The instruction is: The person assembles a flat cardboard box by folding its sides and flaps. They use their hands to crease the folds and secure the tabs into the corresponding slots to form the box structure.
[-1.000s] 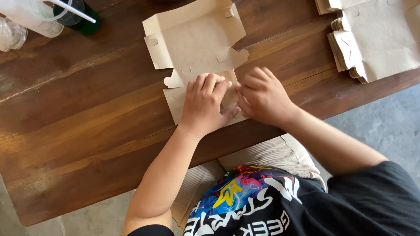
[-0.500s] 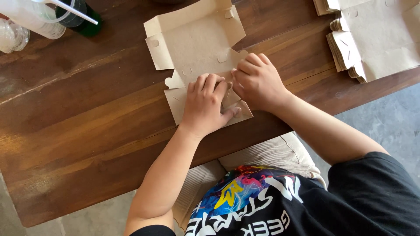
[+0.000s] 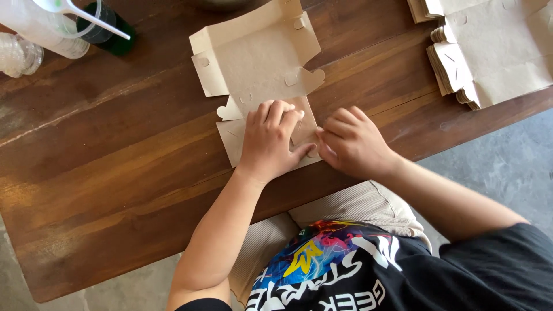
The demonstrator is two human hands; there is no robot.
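Cardboard box blank (image 3: pixel 256 63) lies flat on the wooden table (image 3: pixel 115 173), centre toward 12 o'clock. Your left hand (image 3: pixel 271 141) presses palm-down, fingers spread, on its near flap. At 3 o'clock of it, your right hand (image 3: pixel 354 144) pinches that flap's edge. Stacked blanks (image 3: pixel 489 52) sit at 2 o'clock.

Your outfit from the head cam, bottom of the frame

You're in a black short-sleeved t-shirt (image 3: pixel 461 276) with a loud multicolour splash print on the chest (yellow, pink, blue, some red) and chunky white block lettering under it. Light beige ribbed shorts or trousers (image 3: pixel 357 210) show at lower centre. Both forearms are bare, and your left hand (image 3: pixel 271 141) and right hand (image 3: pixel 354 141) have no rings, watch or gloves that I can spot.
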